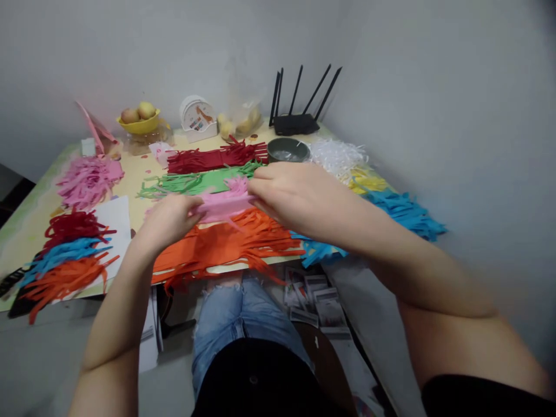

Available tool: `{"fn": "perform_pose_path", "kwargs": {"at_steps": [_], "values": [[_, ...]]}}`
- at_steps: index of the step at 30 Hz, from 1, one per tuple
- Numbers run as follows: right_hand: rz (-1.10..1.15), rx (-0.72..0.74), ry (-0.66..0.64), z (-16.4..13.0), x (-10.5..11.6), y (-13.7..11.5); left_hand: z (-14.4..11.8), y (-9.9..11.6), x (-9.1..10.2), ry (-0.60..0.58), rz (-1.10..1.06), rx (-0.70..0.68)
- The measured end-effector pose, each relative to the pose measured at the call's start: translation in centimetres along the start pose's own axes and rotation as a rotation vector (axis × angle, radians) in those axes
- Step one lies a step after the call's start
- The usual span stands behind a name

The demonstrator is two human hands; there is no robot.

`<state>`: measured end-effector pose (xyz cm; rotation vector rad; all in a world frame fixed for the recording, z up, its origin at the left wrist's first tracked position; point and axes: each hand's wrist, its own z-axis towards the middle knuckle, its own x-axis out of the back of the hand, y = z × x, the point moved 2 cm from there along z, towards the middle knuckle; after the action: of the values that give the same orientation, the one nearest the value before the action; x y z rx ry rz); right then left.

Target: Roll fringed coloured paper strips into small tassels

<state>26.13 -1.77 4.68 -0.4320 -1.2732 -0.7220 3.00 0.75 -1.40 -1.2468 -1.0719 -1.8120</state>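
Note:
Between my two hands stretches a piece of pink fringed tissue paper (226,205). My left hand (171,217) pinches its left end, fingers closed. At the other end my right hand (278,188) grips it, and its fingers are partly hidden behind the knuckles. Orange fringed paper (208,246) lies just below the pink piece, at the table's front edge. Behind the pink piece lie green fringed paper (204,180) and dark red fringed paper (217,157).
Pink fringes (89,180) and a stack of red, blue and orange fringes (69,255) lie left. White shreds (339,155), yellow (369,180) and blue fringes (403,211) lie right. A dark bowl (288,149), a router (296,123) and a yellow fruit bowl (139,126) stand behind.

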Motion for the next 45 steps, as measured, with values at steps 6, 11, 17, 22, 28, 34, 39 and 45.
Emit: {"fn": "perform_pose_path", "kwargs": {"at_steps": [6,11,17,22,28,34,39,45], "values": [[0.071,0.019,-0.018,-0.1,0.2,0.3,-1.3,1.6,1.8,0.089,-0.003,-0.109],[0.344,0.049,-0.019,0.5,-0.2,1.3,-0.3,3.0,2.3,0.023,-0.394,-0.078],[0.846,-0.079,0.113,0.7,-3.0,2.9,-1.2,1.3,2.3,0.108,-0.743,0.083],[1.223,-0.147,0.261,1.0,-5.8,2.3,-1.8,0.9,1.7,0.276,-0.934,0.168],[1.38,-0.077,0.376,1.2,-7.5,2.3,-2.4,-0.1,0.6,0.345,-1.048,0.145],[1.44,-0.015,0.368,1.3,-7.8,2.5,-2.9,-0.4,0.4,0.33,-0.98,0.016],[1.387,0.007,0.359,1.4,-7.7,2.5,-3.1,-0.5,0.2,0.381,-0.934,0.006],[1.299,-0.018,0.331,1.3,-7.4,2.4,-3.1,0.7,0.5,0.415,-0.69,-0.065]]}}
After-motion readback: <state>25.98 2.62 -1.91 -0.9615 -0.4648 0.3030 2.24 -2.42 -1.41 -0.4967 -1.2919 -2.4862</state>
